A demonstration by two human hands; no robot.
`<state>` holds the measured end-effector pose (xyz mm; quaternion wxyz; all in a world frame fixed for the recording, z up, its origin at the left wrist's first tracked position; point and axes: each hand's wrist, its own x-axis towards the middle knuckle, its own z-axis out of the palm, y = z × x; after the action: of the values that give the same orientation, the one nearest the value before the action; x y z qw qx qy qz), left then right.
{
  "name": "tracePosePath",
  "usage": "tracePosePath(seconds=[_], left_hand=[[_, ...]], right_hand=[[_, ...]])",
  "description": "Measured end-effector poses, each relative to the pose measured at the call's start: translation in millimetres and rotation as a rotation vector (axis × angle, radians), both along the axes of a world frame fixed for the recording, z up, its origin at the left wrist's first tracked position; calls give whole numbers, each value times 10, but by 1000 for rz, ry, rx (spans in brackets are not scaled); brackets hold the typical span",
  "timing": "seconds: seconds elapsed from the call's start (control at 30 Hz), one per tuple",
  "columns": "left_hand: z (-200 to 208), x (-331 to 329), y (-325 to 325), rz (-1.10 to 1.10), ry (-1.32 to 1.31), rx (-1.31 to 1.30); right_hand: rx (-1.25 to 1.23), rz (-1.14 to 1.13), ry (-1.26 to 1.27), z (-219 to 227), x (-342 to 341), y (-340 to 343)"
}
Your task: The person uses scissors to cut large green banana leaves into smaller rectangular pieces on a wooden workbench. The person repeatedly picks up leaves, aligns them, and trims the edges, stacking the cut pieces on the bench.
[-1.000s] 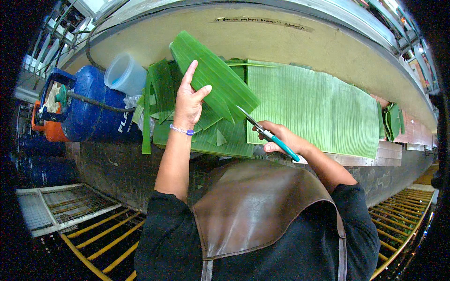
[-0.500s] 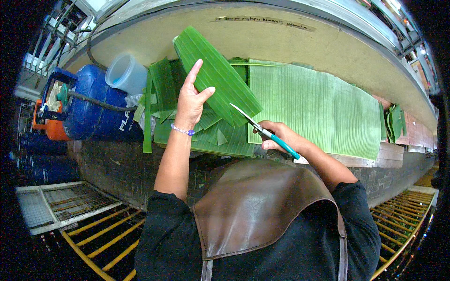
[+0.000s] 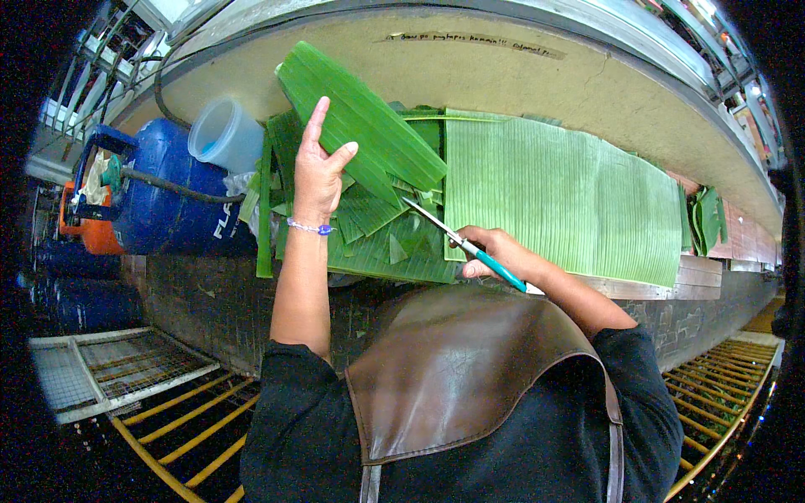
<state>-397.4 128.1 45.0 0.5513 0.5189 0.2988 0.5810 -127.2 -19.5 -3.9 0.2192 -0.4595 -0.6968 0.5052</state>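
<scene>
A long piece of green banana leaf [image 3: 365, 121] slants across the upper middle, its lower end split into a pointed flap. My left hand [image 3: 317, 180] holds it, index finger and thumb stretched over the front while the other fingers are hidden. In my right hand [image 3: 499, 250] are scissors with teal handles [image 3: 501, 270]. Their blades look nearly closed, and the tip is at the flap; whether it touches cannot be told. Beneath lie loose leaf cuttings [image 3: 387, 250]. A broad pile of pale green leaf sheets [image 3: 562, 197] stretches to the right, close to my right hand.
At the left a blue gas cylinder [image 3: 163, 201] with a dark hose stands beside a translucent bucket [image 3: 231, 138]. A beige wall [image 3: 503, 71] curves behind the leaves. A small folded leaf bundle [image 3: 708, 220] sits far right. Yellow railings [image 3: 201, 465] flank me below.
My left hand has carried the leaf piece leftward. The scissors have shifted slightly left and down, from across the leaf's lower end to the edge of its flap.
</scene>
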Motion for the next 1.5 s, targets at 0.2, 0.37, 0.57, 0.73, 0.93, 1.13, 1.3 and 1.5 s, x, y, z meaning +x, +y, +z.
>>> tracePosePath(seconds=[0.2, 0.37, 0.57, 0.73, 0.93, 1.13, 1.3, 1.5], left_hand=[[28, 25, 1, -5, -95, -35], [-5, 132, -70, 54, -51, 17], [-58, 176, -121, 113, 25, 29], [-92, 178, -119, 140, 40, 42], [-86, 196, -152, 145, 39, 75], [-63, 202, -175, 163, 37, 48], [-53, 200, -183, 166, 29, 55], [-36, 149, -189, 161, 23, 32]], right_hand=[[132, -92, 89, -115, -142, 51], [-12, -155, 227, -73, -220, 121], [25, -177, 213, -14, -257, 159], [32, -214, 243, -7, -306, 166], [60, -227, 258, -4, -331, 159], [6, -269, 251, 27, -335, 126], [61, -344, 226, 11, -391, 95], [20, -326, 205, -8, -352, 44]])
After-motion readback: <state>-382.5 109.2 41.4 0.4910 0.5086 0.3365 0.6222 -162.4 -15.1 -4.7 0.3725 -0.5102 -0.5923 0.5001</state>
